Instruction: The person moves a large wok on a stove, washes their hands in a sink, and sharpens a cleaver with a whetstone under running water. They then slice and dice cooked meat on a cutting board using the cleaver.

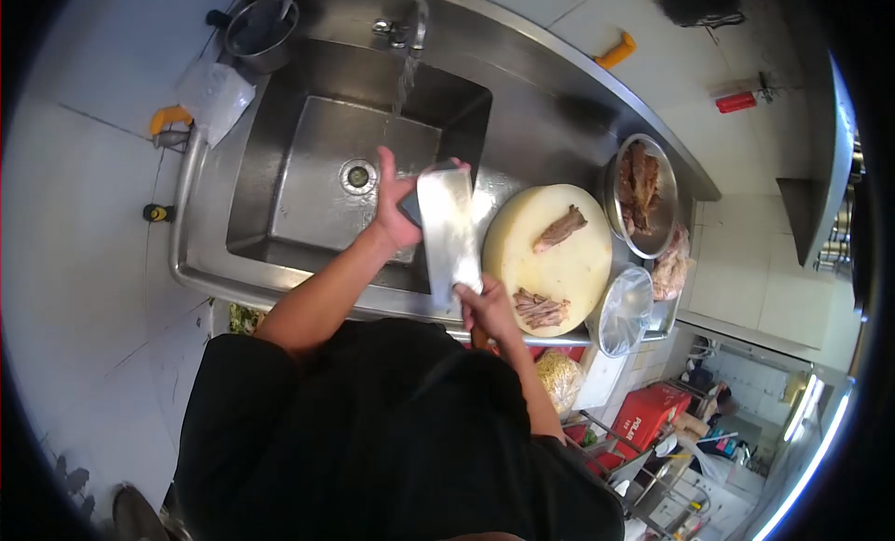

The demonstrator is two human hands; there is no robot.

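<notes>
My right hand [489, 310] is closed around the handle of a cleaver [449, 229]. Its broad, shiny blade points away from me, over the front edge of the sink. Behind the blade, my left hand [399, 204] grips a dark grey block that looks like a sharpening stone [410, 207]; the blade lies across it and hides most of it. The thumb is stretched out to the side. Right of the cleaver is a round, pale cutting board [550, 210] bearing a piece of meat [561, 229] and a small pile of cut strips [541, 309].
Water runs from the tap [419, 28] into the steel sink [317, 168]. A metal bowl of meat [641, 191], a plastic-lined container [625, 313] and bagged meat [671, 266] stand beyond the board. At the sink's left corner are a metal pot [263, 38] and a plastic bag [219, 98].
</notes>
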